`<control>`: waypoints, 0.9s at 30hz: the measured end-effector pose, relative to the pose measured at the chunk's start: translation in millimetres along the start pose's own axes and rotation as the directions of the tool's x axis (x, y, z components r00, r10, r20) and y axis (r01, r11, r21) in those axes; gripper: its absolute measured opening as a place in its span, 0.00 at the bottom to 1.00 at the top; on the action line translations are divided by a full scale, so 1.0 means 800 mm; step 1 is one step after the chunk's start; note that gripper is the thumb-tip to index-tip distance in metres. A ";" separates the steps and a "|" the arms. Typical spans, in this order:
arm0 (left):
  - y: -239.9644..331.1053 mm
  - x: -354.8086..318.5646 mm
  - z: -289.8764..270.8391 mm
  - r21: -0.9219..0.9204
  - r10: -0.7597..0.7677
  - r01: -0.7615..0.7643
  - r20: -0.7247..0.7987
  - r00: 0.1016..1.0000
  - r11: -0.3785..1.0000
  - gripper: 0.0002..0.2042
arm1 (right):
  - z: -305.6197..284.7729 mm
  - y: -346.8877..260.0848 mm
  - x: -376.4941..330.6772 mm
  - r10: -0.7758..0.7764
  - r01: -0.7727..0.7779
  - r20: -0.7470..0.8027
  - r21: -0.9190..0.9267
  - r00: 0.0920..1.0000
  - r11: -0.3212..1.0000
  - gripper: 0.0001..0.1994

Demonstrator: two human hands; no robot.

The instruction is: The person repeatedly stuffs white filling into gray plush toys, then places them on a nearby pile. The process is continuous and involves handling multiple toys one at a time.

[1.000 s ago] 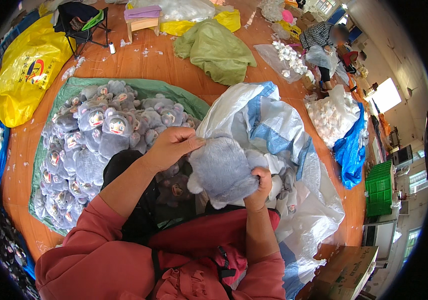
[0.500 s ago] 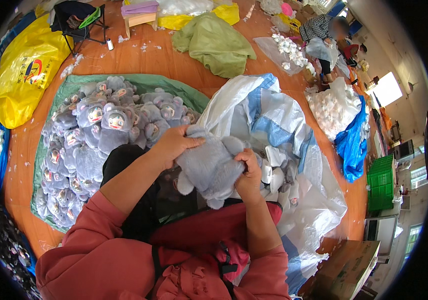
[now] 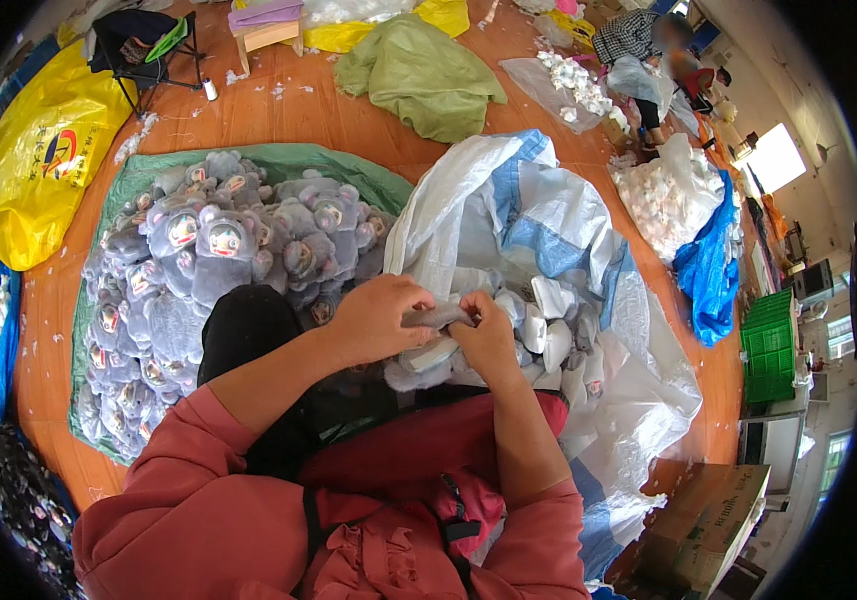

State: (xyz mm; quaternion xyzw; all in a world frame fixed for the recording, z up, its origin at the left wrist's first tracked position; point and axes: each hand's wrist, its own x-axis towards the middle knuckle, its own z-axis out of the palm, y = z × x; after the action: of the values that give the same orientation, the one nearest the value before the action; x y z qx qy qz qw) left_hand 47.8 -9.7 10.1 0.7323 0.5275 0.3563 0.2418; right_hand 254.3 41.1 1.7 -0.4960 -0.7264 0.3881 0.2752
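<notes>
My left hand [image 3: 384, 318] and my right hand [image 3: 486, 335] are close together over my lap, fingers closed. Between them they pinch a grey edge of a soft plush toy piece [image 3: 436, 317]. Below that edge hangs a whitish part and some fluffy grey fur, partly hidden by my hands. Just beyond and to the right, an open white-and-blue woven sack [image 3: 559, 215] holds several grey and white plush pieces [image 3: 553, 338]. On my left lies a large heap of grey plush toys [image 3: 227, 245] with printed faces and round ears.
A green sheet [image 3: 344, 163] lies under the toy heap. Farther off are an olive cloth bundle [image 3: 422, 75], a yellow sack [image 3: 54, 165] and a folding chair [image 3: 149, 45]. At right stand a green crate [image 3: 769, 345] and a cardboard box [image 3: 704, 525]. A person [image 3: 634, 50] sits far right.
Half a second ago a grey furry plush piece was spread between my hands. Now only a narrow edge shows between my fingers, and my hands have come closer together.
</notes>
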 end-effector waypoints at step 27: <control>-0.008 0.003 0.007 -0.413 -0.383 0.445 0.229 0.895 0.795 0.14 | 0.003 -0.010 0.002 -0.499 0.497 0.021 0.049 0.867 0.866 0.10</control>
State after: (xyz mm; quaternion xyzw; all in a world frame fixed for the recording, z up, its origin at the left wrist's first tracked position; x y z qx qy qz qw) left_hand 48.6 -5.1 2.7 0.5437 0.5594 0.3581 0.5131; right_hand 247.4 40.3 7.3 -0.2796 -0.8257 0.3274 0.3645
